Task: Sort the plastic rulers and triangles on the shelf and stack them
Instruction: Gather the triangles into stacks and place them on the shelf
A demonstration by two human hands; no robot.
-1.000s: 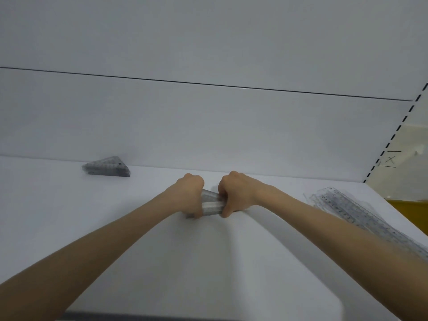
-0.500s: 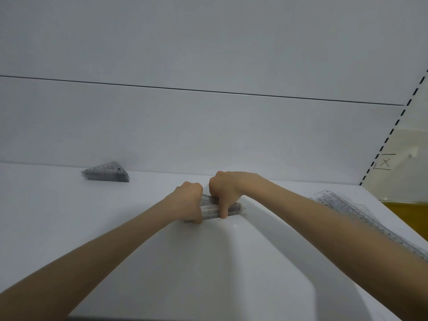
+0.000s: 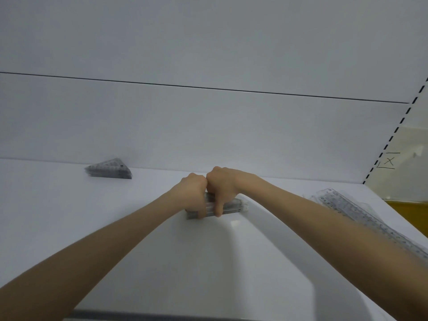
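A stack of clear plastic rulers (image 3: 232, 206) lies on the white shelf (image 3: 69, 216) at its middle. My left hand (image 3: 193, 193) grips the stack's left end with curled fingers. Right beside it, knuckles touching, my right hand (image 3: 221, 189) grips the stack near its middle, thumb down over the front edge. The stack's right end pokes out past my right hand. A neat pile of clear triangles (image 3: 108, 170) sits at the back left against the wall. Several long clear rulers (image 3: 352, 209) lie loose at the right, partly hidden by my right forearm.
The shelf's white back wall (image 3: 208, 130) rises just behind my hands. At the right a dashed black line marks the shelf's side edge (image 3: 393, 135), with a yellow surface (image 3: 412, 207) beyond it. A grey front lip (image 3: 139, 316) runs along the bottom.
My two hands have closed together until the knuckles touch. The right hand slid left along the stack, baring its right end. The triangle pile and loose rulers stayed put.
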